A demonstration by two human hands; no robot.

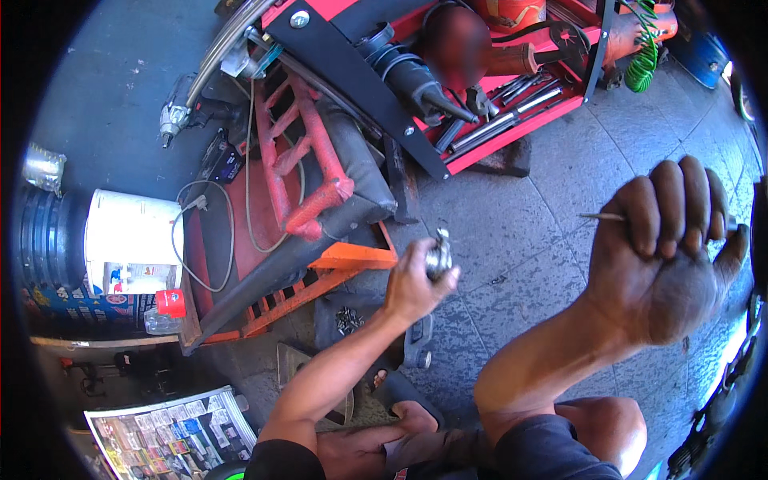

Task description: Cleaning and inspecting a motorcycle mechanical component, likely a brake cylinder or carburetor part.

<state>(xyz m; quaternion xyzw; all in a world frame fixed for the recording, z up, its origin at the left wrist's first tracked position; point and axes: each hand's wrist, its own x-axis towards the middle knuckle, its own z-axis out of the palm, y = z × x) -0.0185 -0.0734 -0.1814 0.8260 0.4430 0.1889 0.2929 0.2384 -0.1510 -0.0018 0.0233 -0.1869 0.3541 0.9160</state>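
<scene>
My left hand (418, 282) is closed around a small shiny metal part (438, 260), held above the tiled floor in the middle of the head view. Fingers and thumb cover much of the part, so its exact kind is unclear. Raised at the right, my right hand (668, 248) has its fingers curled around a thin tool (602, 216). A slim pointed tip sticks out past the index finger, and the rest is mostly hidden in the palm. The two hands are well apart, and neither touches the other's thing.
A red tool cart (512, 140) with metal tools stands ahead. To the left are a red tubular frame (308, 152) on a dark padded seat, an impact wrench (178, 118) and a white bucket (132, 220). Small metal pieces (349, 320) lie low near my left forearm.
</scene>
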